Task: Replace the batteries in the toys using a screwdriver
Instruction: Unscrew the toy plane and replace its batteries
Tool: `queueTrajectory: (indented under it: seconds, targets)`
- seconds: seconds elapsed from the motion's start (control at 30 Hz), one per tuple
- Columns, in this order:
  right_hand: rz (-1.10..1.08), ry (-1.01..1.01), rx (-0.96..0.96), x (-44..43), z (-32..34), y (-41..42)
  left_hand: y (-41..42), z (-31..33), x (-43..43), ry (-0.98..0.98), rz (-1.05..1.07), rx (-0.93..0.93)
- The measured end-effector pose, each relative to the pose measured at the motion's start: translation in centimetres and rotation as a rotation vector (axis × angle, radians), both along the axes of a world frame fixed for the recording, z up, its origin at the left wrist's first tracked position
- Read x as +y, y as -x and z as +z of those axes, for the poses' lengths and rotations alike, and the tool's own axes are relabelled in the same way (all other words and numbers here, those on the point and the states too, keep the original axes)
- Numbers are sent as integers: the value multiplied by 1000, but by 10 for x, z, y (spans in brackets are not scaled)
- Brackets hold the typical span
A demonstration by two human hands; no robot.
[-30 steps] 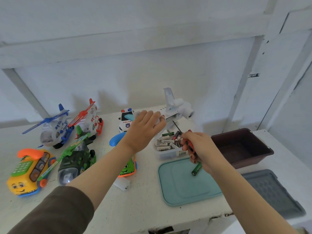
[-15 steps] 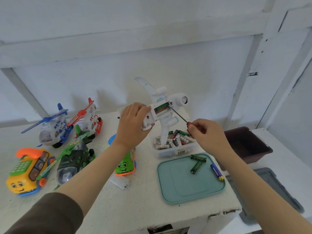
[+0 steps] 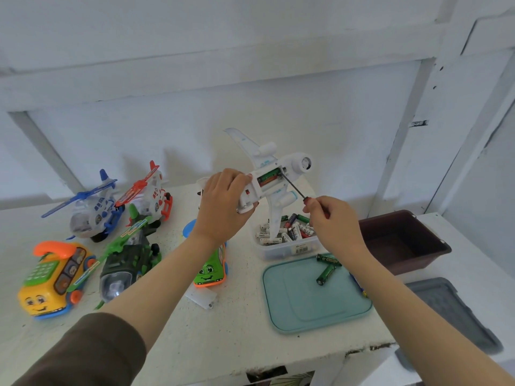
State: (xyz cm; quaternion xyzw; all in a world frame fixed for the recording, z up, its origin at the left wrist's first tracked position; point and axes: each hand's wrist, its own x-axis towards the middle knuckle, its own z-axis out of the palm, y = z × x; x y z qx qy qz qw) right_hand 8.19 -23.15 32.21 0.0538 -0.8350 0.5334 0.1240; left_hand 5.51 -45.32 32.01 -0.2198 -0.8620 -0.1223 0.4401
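Note:
My left hand (image 3: 223, 207) grips a white toy airplane (image 3: 274, 174) by its tail end and holds it up over the table, belly toward me. Its battery compartment is open and green batteries show inside. My right hand (image 3: 331, 221) pinches the red handle of a screwdriver (image 3: 295, 188), whose thin dark shaft points up-left with the tip at the compartment's right end. Two green batteries (image 3: 326, 270) lie on a teal lid (image 3: 315, 307). A clear tub of batteries (image 3: 287, 243) stands behind the lid.
At left stand a blue helicopter (image 3: 92, 210), a red helicopter (image 3: 150, 193), a green one (image 3: 125, 260), a yellow toy phone (image 3: 53, 277) and a green car (image 3: 210, 270). A white battery cover (image 3: 202, 298) lies nearby. A brown bin (image 3: 401, 240) and grey lid (image 3: 451, 310) sit right.
My left hand picked the airplane off the table, lifted it and turned it belly toward me. My right hand rose from the teal lid and brought the screwdriver tip to the open compartment.

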Motion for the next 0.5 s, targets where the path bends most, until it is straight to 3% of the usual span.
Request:
queueTrajectory:
  seconds: [0.1,0.5]
  targets:
    - [-12,98,-75,-3,0,2,0,-2,1,32,-8,20]
    - [158,-82,-82,24,-6,6,-3,2,-7,60,7,-68]
